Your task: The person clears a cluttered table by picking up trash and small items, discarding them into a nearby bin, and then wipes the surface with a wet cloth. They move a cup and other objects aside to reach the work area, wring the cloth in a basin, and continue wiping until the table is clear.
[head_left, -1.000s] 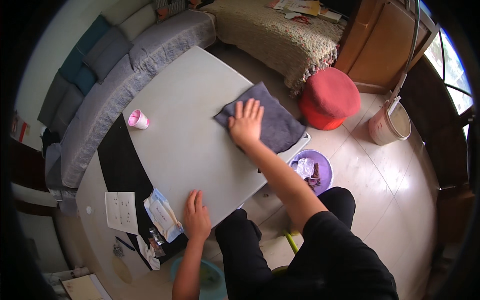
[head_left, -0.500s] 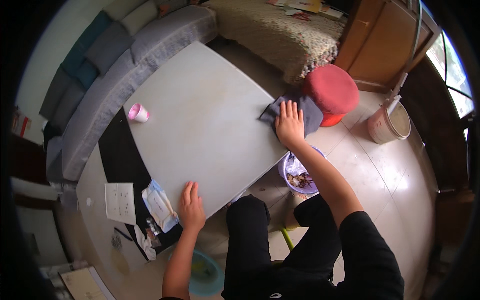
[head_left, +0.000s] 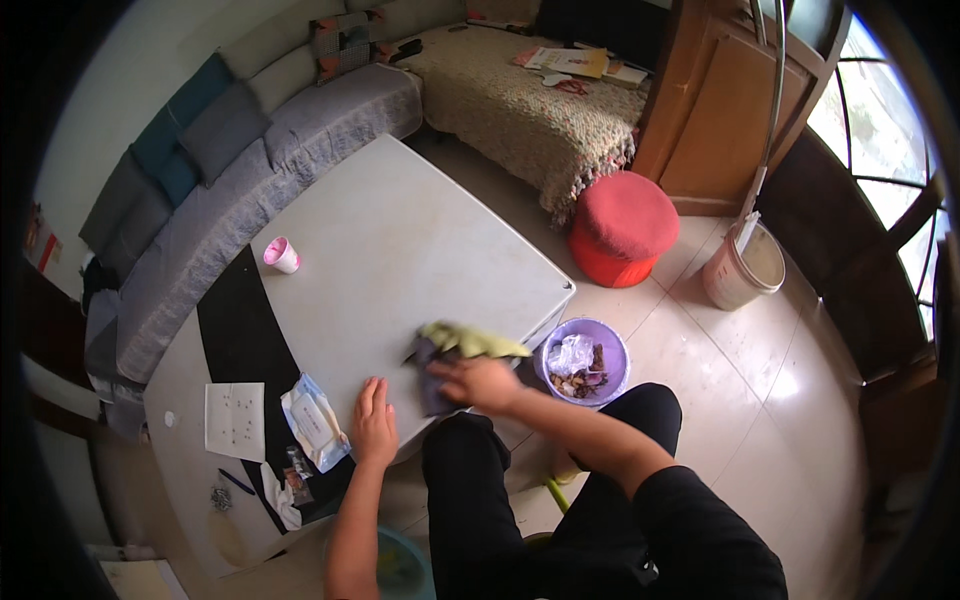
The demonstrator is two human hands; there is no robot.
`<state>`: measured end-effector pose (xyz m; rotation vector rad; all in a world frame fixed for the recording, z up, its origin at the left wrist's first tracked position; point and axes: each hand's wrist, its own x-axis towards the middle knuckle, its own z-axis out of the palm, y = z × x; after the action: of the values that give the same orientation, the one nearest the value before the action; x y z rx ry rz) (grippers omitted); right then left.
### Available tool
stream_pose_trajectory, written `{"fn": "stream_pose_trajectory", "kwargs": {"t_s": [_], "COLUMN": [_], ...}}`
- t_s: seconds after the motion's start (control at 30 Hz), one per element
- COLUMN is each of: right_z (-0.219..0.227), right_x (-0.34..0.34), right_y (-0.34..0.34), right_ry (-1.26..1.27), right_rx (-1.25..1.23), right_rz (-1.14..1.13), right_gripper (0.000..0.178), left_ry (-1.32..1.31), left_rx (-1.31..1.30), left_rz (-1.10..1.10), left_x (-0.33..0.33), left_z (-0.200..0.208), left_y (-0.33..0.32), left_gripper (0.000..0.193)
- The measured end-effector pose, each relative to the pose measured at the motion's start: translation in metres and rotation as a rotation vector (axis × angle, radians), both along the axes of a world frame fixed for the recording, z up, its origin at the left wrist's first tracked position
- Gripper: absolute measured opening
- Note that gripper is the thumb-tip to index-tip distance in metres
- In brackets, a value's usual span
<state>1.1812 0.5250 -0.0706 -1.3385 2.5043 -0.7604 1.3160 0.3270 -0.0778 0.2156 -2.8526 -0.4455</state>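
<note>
My right hand (head_left: 478, 385), blurred by motion, is on a cloth (head_left: 468, 342) at the near right edge of the table. The cloth is dark grey with a yellow-green side turned up, and it lies bunched on the pale grey tabletop (head_left: 400, 235). My left hand (head_left: 374, 425) rests flat near the front edge, fingers stretched out and holding nothing. Beside it is a blue-and-white soft packet (head_left: 316, 422), partly over a black strip (head_left: 250, 320). A white paper cup (head_left: 283, 255) with a pink inside stands at the table's left.
A white tray (head_left: 235, 418) with small dark bits, a pen (head_left: 236, 481) and crumpled tissue (head_left: 280, 496) lie on the left. Right of the table stand a purple waste bin (head_left: 625, 362) with scraps, a red stool (head_left: 627, 225) and a pale bucket (head_left: 735, 278). Sofas line the back.
My right hand has drawn the cloth from the table's far right corner back toward me, and its yellow-green side now shows. My left hand stays in place. The view has shifted slightly.
</note>
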Motion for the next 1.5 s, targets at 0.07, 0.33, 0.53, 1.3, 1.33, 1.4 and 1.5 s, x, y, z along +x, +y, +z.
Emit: {"fn": "stream_pose_trajectory", "kwargs": {"t_s": [0.07,0.33,0.53,1.3,1.33,1.4,1.5], "right_z": [-0.029,-0.038,-0.023,-0.025,-0.029,-0.034,-0.047], "right_x": [-0.051,-0.079,0.019,-0.032,-0.050,-0.088,-0.147], "right_y": [0.039,-0.004,-0.049,0.025,0.036,0.054,0.069], "right_ry": [-0.154,0.447,0.133,0.209,0.358,0.429,0.468], "right_rx": [0.173,0.433,-0.088,-0.125,-0.126,0.000,0.137], "right_rz": [-0.290,-0.763,-0.050,-0.398,-0.531,-0.662,-0.881], "right_gripper": [0.038,0.052,0.042,0.057,0.055,0.054,0.056], "left_ry": [-0.006,-0.003,-0.001,-0.073,-0.078,-0.082,-0.088], "left_rx": [0.005,-0.016,0.024,-0.037,-0.031,-0.031,-0.035], "left_rz": [0.009,0.011,-0.009,0.006,0.014,0.023,0.020], "left_x": [0.000,-0.005,-0.001,-0.003,-0.001,-0.002,-0.007], "left_z": [0.004,0.005,-0.001,0.001,0.001,0.004,0.004], "left_y": [0.003,0.011,0.001,0.003,0.003,0.005,0.009], "left_gripper": [0.041,0.041,0.041,0.045,0.045,0.045,0.045]}}
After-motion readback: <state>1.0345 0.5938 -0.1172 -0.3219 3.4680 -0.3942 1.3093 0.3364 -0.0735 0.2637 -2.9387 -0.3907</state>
